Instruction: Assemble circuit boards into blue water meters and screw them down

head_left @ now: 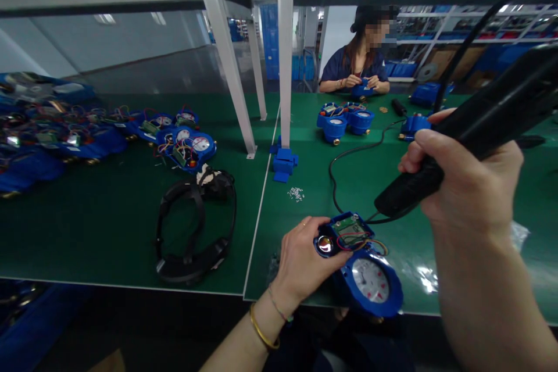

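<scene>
My left hand point(305, 253) is closed around the upper housing of a blue water meter point(355, 308) at the front edge of the bench. The meter's round dial faces up, and its housing lies open on a green circuit board point(351, 231) with red, black and yellow wires. Up on the right, my right hand point(471, 180) grips a black electric screwdriver point(475, 110), tilted with its tip end down and left, close above the circuit board. Whether the bit touches the board I cannot tell. A small pile of screws point(296, 193) lies on the green bench beyond my left hand.
A black head strap point(192, 261) lies to the left. Several wired meters point(187, 145) crowd the far left, and more point(346, 122) stand ahead. Metal posts point(285, 58) rise from the bench. A black cable point(333, 180) curves across it. A co-worker point(355, 70) handles a meter opposite.
</scene>
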A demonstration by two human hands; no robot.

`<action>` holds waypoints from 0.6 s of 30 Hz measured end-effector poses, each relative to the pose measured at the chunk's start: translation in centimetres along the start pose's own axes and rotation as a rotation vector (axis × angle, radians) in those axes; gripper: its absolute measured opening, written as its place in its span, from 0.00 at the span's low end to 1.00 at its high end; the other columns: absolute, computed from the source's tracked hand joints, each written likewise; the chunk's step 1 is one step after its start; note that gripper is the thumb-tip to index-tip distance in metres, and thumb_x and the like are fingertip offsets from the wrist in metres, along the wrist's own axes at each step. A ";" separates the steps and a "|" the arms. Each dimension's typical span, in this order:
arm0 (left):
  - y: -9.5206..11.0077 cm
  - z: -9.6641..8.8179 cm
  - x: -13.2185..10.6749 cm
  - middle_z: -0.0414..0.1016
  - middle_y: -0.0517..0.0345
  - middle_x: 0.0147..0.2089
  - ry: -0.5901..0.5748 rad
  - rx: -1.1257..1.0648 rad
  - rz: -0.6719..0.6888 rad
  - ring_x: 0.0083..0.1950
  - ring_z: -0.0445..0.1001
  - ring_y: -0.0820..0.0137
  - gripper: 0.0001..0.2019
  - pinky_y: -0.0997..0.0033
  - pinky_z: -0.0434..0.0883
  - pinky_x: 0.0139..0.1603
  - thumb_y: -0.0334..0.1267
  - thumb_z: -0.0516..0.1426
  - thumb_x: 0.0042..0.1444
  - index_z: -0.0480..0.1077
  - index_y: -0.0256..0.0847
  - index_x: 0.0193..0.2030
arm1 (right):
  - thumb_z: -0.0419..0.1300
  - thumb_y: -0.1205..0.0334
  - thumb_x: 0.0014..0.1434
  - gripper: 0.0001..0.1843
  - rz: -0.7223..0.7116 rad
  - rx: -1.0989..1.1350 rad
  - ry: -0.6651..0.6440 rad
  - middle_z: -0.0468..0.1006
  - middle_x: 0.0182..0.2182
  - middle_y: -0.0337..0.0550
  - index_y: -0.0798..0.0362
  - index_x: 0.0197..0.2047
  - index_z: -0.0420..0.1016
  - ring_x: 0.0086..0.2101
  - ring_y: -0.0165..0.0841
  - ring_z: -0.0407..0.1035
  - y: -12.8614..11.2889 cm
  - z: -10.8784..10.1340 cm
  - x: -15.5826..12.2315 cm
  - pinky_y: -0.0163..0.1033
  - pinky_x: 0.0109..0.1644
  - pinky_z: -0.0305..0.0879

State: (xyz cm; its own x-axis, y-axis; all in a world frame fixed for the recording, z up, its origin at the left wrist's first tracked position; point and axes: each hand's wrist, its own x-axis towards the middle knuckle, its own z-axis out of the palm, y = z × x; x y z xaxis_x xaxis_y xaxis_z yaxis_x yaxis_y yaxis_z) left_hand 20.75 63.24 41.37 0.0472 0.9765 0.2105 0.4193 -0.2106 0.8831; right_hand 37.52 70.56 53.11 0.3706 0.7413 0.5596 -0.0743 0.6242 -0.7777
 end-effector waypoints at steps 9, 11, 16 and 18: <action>-0.8 0.3 -0.4 0.77 0.54 0.41 0.003 -0.059 0.010 0.40 0.73 0.64 0.21 0.67 0.67 0.45 0.44 0.70 0.49 0.77 0.44 0.50 | 0.68 0.69 0.46 0.10 -0.004 -0.050 -0.091 0.69 0.15 0.32 0.53 0.32 0.74 0.15 0.29 0.62 0.2 0.5 -1.1 0.37 0.20 0.61; -0.9 0.6 -0.5 0.77 0.54 0.41 0.032 -0.126 -0.007 0.40 0.72 0.64 0.22 0.67 0.67 0.45 0.43 0.70 0.48 0.77 0.45 0.51 | 0.68 0.70 0.47 0.09 -0.017 -0.054 -0.111 0.70 0.16 0.32 0.53 0.32 0.74 0.15 0.29 0.62 0.2 0.4 -1.2 0.37 0.20 0.61; -1.3 1.1 -0.5 0.75 0.52 0.42 0.043 -0.201 -0.107 0.43 0.72 0.61 0.33 0.66 0.70 0.45 0.45 0.72 0.43 0.75 0.44 0.58 | 0.67 0.70 0.47 0.10 0.006 -0.064 -0.135 0.70 0.15 0.31 0.52 0.35 0.75 0.15 0.29 0.62 0.3 0.1 -1.6 0.38 0.21 0.62; -1.5 1.0 -0.4 0.76 0.51 0.43 -0.001 -0.179 -0.121 0.45 0.73 0.59 0.29 0.66 0.71 0.45 0.47 0.72 0.45 0.76 0.43 0.55 | 0.67 0.70 0.46 0.11 0.017 -0.055 -0.125 0.69 0.15 0.30 0.52 0.34 0.75 0.15 0.29 0.61 0.2 0.0 -1.6 0.37 0.21 0.61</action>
State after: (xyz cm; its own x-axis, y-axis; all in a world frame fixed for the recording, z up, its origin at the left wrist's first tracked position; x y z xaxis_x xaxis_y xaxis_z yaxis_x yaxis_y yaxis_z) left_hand 21.04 63.19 39.48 0.0075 0.9952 0.0978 0.2547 -0.0965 0.9622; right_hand 36.88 69.52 52.07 0.2511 0.7787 0.5750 -0.0273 0.5995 -0.7999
